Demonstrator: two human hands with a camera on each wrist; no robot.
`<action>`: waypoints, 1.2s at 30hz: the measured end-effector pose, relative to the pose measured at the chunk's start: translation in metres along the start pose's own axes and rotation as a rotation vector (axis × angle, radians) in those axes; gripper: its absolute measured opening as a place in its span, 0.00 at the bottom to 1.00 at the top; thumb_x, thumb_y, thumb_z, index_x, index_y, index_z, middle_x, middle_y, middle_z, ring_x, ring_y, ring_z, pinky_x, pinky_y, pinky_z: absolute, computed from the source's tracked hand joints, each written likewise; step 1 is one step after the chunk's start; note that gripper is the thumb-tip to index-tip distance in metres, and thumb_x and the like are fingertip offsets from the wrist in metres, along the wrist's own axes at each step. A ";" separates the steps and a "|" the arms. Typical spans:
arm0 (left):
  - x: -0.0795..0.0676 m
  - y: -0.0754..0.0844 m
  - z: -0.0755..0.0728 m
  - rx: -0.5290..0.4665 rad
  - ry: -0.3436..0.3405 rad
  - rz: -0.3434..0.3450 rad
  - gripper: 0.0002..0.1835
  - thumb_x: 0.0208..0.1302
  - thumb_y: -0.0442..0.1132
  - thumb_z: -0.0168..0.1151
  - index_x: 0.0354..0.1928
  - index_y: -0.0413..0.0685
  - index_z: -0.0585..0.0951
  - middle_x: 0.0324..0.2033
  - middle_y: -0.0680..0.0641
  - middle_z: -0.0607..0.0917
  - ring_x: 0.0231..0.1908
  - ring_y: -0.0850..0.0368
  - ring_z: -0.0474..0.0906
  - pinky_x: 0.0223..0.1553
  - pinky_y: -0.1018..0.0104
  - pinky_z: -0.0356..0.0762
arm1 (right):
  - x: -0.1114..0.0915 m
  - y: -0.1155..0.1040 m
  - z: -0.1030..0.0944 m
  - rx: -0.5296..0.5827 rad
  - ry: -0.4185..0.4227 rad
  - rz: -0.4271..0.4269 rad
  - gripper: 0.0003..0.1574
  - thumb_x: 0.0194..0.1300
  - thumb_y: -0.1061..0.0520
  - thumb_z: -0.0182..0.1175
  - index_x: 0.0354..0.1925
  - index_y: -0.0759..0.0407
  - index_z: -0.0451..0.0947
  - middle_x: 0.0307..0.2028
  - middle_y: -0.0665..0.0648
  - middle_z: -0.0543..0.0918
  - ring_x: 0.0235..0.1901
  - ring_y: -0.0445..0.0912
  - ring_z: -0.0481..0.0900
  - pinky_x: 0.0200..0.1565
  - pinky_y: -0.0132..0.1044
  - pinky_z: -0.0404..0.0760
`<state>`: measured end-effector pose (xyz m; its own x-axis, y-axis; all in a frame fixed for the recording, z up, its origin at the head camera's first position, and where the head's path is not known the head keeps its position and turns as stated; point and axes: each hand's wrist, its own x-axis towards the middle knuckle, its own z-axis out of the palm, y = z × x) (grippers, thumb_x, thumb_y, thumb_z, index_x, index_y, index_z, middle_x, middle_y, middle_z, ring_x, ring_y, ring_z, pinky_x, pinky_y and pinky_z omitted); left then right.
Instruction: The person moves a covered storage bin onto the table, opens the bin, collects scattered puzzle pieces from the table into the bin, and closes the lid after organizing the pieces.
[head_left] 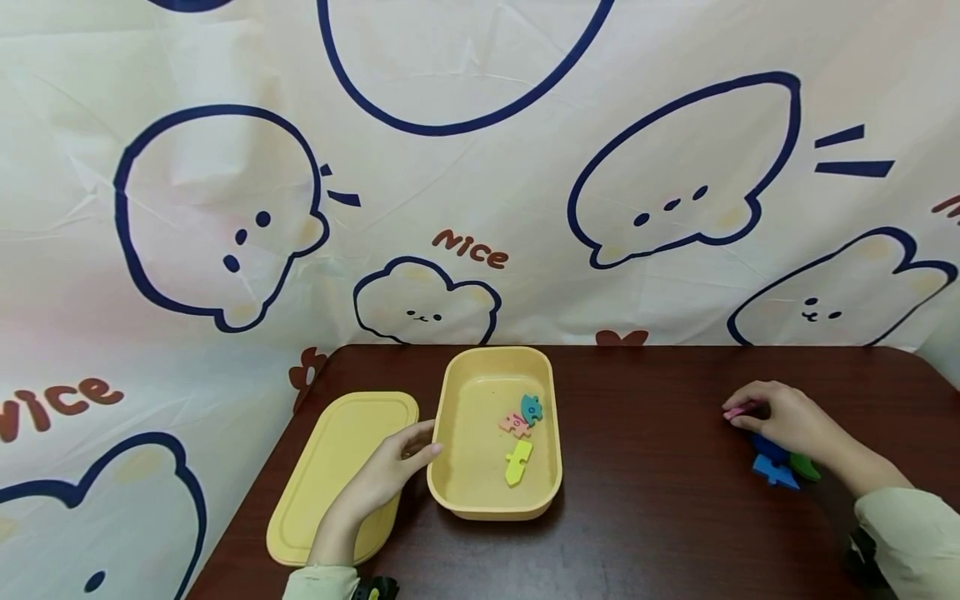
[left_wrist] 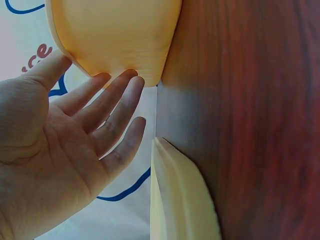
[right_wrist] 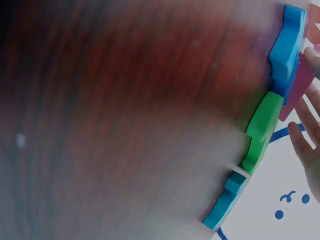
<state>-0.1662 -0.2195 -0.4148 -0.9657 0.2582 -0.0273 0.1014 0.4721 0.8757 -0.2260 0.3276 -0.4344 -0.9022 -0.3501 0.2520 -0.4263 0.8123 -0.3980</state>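
Around the left outer side of a yellow box [head_left: 495,504], my left hand [head_left: 390,471] has its thumb at the rim and its loosely bent fingertips [left_wrist: 131,75] against the wall. Inside the box lie a teal puzzle piece [head_left: 532,409], a pink piece [head_left: 515,425] and a yellow piece [head_left: 517,463]. On the right, my right hand [head_left: 783,419] pinches a small pink puzzle piece [head_left: 738,410] between thumb and fingers. Below that hand sit a light blue piece [head_left: 776,472], a dark blue piece [head_left: 770,450] and a green piece [head_left: 805,467]. The hand partly covers this group.
A yellow lid [head_left: 341,450] lies on the dark brown table [head_left: 637,467], left of the box and partly under my left forearm. In the right wrist view, a teal piece [right_wrist: 225,200] lies beyond the green one. A printed cloth [head_left: 525,200] hangs behind the table.
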 end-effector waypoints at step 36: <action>0.001 -0.002 0.000 0.001 0.000 0.016 0.26 0.74 0.39 0.57 0.68 0.32 0.69 0.59 0.35 0.78 0.59 0.42 0.74 0.58 0.48 0.71 | -0.003 -0.002 -0.008 -0.013 0.085 -0.019 0.09 0.55 0.64 0.73 0.35 0.53 0.87 0.32 0.46 0.85 0.28 0.32 0.75 0.30 0.32 0.79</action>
<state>-0.1670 -0.2200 -0.4171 -0.9641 0.2652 -0.0134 0.1167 0.4686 0.8757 -0.2219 0.3311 -0.4276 -0.8849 -0.3253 0.3335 -0.4421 0.8120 -0.3811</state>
